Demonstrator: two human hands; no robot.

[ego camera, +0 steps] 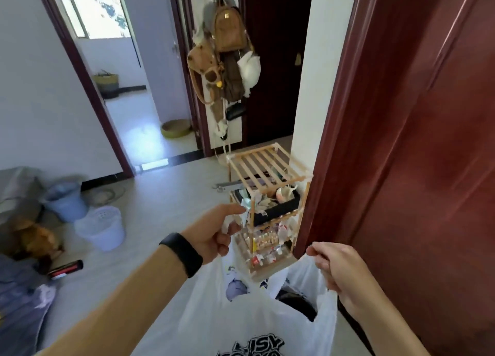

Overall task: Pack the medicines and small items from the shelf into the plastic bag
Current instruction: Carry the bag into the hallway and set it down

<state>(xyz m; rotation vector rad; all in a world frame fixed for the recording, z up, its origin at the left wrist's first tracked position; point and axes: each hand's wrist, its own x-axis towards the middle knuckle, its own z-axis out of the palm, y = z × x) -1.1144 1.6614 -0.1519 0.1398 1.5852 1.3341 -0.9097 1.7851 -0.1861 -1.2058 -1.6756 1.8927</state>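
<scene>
While left hand point(214, 234) and right hand point(334, 267) grip plastic bag point(241, 318) handles | shelf point(263, 165) on pale floor point(166, 208) by red door point(428, 168)

wooden shelf point(270, 165), small bottles point(265, 240), black tray point(276, 211)

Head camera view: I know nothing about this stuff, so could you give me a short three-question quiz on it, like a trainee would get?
1. True or false: bottles stand on the top tier of the wooden shelf.
2. Which wrist wears the black band? A) left B) right C) neither
3. What do the left hand and the right hand both grip?

Key: 1 false, its top slats hold nothing. 2 A. 3 the plastic bag, held open between them.
</scene>
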